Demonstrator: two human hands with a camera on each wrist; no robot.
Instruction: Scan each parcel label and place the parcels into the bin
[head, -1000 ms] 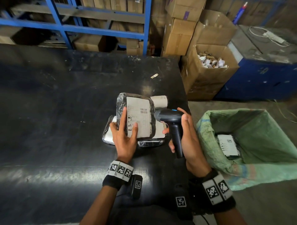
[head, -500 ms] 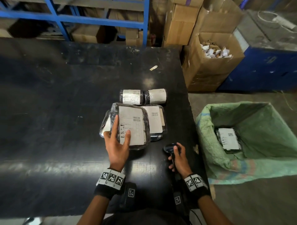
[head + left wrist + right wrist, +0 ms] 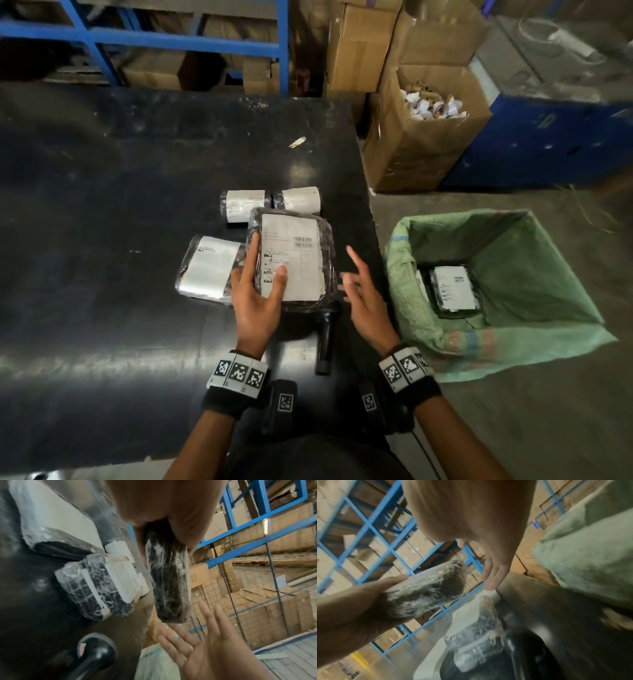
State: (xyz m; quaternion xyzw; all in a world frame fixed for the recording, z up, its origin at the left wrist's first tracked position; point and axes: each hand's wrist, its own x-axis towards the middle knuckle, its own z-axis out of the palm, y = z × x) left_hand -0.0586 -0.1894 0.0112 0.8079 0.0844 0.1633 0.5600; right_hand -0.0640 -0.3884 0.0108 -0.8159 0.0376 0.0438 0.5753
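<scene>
1. Left hand (image 3: 255, 301) sits in the middle of the head view, gripping a plastic-wrapped parcel (image 3: 291, 260): thumb on the white label, fingers along its left edge, label facing up, held above the black table (image 3: 102, 240).
2. Right hand (image 3: 363, 298) is just right of that parcel, fingers spread and loose, holding nothing.
3. Scanner (image 3: 325, 342) lies on the table below the held parcel, between the two wrists.
4. Flat parcel (image 3: 209, 267) rests on the table left of center, and two rolled parcels (image 3: 270, 204) lie side by side above it.
5. Green bin (image 3: 513, 246) stands at right, off the table edge, with one labelled parcel (image 3: 454, 287) already inside.
</scene>
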